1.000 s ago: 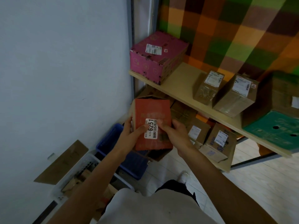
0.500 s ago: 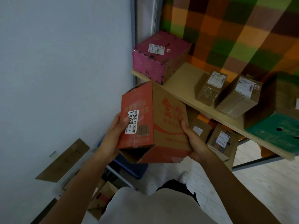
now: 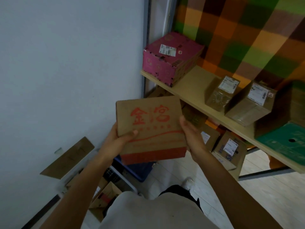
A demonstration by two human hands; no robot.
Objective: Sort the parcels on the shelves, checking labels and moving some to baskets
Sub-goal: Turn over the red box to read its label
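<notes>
I hold a brown cardboard parcel [image 3: 149, 129] with red characters and a red band along its near edge, in front of the shelf unit. My left hand [image 3: 118, 140] grips its left edge with the thumb on the printed face. My right hand [image 3: 191, 138] presses flat against its right side. The white number label is out of sight. A blue basket [image 3: 140, 170] sits on the floor right under the parcel, mostly hidden by it. A white basket [image 3: 118, 176] with cardboard pieces stands nearer to me on the left.
The upper shelf [image 3: 194, 83] bears a pink box [image 3: 171, 57], two brown labelled parcels [image 3: 221, 93] [image 3: 252, 104] and a green box [image 3: 283, 146]. Several brown parcels [image 3: 229, 146] lie on the lower shelf. A white wall stands at the left, with a cardboard flap [image 3: 67, 157] leaning on it.
I have turned the parcel over in my hands: the red face with the white number label has gone from view and the brown printed face now points up at me.
</notes>
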